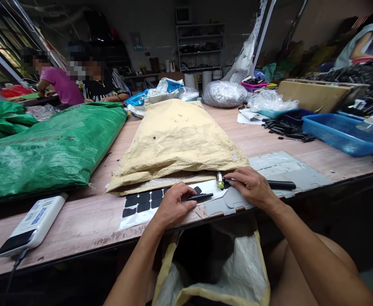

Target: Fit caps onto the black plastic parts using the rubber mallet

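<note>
A slim black pen-like piece (201,196) is pinched between the thumb and fingers of my left hand (173,206), above a white sheet with black rounded-square stickers (144,201). My right hand (252,187) is closed with its fingertips together at something small and dark, mostly hidden. Just left of those fingertips is a small silver cylinder with a yellow-green end (220,180). A black handle (282,185) sticks out to the right from behind my right hand, over a grey board (278,165). Whether that hand touches it I cannot tell.
A big cream sack (180,136) lies just beyond my hands, a green sack (46,146) to the left. A white power bank (33,225) with a cable is near the edge. Black parts (285,128) and a blue basket (342,136) are right. An open sack (246,263) hangs below.
</note>
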Demonstrator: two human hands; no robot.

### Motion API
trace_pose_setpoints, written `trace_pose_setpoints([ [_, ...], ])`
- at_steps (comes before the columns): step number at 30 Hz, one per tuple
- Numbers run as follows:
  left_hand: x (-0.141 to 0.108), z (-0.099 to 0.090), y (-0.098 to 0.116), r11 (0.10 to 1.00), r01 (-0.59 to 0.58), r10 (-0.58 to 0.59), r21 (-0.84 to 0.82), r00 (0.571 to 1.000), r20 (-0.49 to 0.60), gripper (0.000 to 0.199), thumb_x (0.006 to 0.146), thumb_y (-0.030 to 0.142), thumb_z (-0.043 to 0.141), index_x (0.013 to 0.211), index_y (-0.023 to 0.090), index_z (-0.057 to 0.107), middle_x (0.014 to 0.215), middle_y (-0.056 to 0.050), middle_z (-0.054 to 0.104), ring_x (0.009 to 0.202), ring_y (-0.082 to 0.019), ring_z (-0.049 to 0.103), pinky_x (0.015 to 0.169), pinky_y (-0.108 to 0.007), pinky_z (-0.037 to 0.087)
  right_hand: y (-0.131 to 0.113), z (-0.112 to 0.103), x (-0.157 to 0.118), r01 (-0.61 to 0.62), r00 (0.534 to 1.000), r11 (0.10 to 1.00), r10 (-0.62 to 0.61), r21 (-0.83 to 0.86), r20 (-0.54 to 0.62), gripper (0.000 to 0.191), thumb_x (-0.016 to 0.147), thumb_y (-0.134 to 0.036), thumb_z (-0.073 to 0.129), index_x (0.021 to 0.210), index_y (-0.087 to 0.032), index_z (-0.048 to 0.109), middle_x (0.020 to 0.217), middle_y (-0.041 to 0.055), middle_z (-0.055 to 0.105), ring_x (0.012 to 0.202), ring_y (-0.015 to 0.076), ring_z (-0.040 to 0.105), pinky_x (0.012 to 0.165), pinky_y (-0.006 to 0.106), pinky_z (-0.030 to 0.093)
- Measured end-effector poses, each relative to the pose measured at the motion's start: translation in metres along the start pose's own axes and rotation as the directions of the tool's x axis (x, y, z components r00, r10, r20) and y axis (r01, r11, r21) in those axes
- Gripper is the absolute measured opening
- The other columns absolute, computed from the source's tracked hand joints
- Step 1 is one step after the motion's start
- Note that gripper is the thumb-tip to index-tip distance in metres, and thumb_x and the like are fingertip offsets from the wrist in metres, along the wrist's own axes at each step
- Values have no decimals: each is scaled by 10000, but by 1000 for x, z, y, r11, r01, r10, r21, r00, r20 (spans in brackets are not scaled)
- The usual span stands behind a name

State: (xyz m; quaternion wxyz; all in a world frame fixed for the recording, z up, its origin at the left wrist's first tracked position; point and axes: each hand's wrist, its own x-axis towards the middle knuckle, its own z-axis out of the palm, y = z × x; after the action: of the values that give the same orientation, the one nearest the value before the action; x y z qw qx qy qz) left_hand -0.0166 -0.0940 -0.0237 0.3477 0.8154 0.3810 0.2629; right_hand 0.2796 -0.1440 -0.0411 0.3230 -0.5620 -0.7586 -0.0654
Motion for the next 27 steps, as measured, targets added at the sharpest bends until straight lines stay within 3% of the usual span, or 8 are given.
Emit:
trace_pose_setpoints([
  [5, 0, -1, 0, 1000, -10, 10, 29, 1000, 16, 160, 835, 258, 666, 964, 204, 743, 921, -40, 669, 893, -209, 586, 768, -318, 426, 0, 4, -3, -30, 1000, 1000, 30, -8, 3, 218, 952, -252, 583, 1102, -257, 740, 993, 51, 702, 955, 209, 629, 856, 338, 504],
  [13, 0, -1, -1, 997, -56, 55, 53, 998, 18, 202, 939, 303, 550, 954, 207, 728, 953, -52, 684, 961, -222, 615, 875, -347, 444, -2, 3, -3, -44, 999, 999, 44, -28, 1, 224, 942, -258, 590, 1114, -267, 733, 998, 43, 707, 963, 214, 631, 864, 349, 506],
  [27, 0, 1, -2, 992, -74, 75, 104, 997, -2, 298, 998, 352, 459, 919, 205, 707, 920, -52, 672, 903, -207, 602, 834, -337, 454, -2, 4, -4, -56, 998, 997, 56, -49, -9, 218, 922, -265, 609, 1099, -271, 736, 1001, 43, 713, 981, 222, 643, 847, 351, 512],
])
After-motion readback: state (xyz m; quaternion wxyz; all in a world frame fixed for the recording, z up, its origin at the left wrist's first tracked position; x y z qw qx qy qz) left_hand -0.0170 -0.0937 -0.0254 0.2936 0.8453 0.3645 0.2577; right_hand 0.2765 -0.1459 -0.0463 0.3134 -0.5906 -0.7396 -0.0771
